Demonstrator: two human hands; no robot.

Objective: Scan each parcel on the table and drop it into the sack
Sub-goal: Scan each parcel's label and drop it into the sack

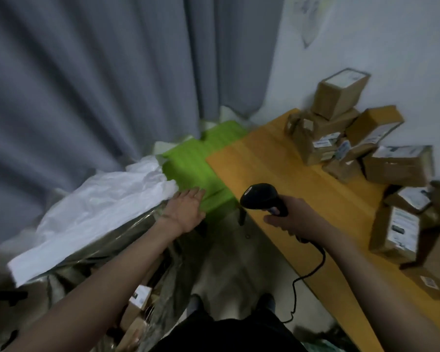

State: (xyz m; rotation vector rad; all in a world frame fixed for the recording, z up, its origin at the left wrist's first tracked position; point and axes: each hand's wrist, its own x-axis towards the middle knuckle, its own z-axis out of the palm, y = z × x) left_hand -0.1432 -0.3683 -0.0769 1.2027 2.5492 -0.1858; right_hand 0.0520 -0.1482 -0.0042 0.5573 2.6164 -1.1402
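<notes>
My right hand (293, 219) grips a black corded barcode scanner (260, 198) over the near left part of the wooden table (262, 163). My left hand (186, 209) hangs flat and empty, fingers straight, above the edge of the sack (94, 207), whose white rim is folded outward. Inside the sack's mouth lie brown parcels with labels (139, 298). A pile of brown taped parcels (345, 133) stands at the table's far right, and more labelled parcels (399, 229) lie along its right side.
A grey curtain (99, 72) hangs behind the sack. A green sheet (201, 158) lies on the floor between sack and table. The scanner's black cable (305, 278) dangles off the table's front edge. My feet (239, 303) stand on pale floor.
</notes>
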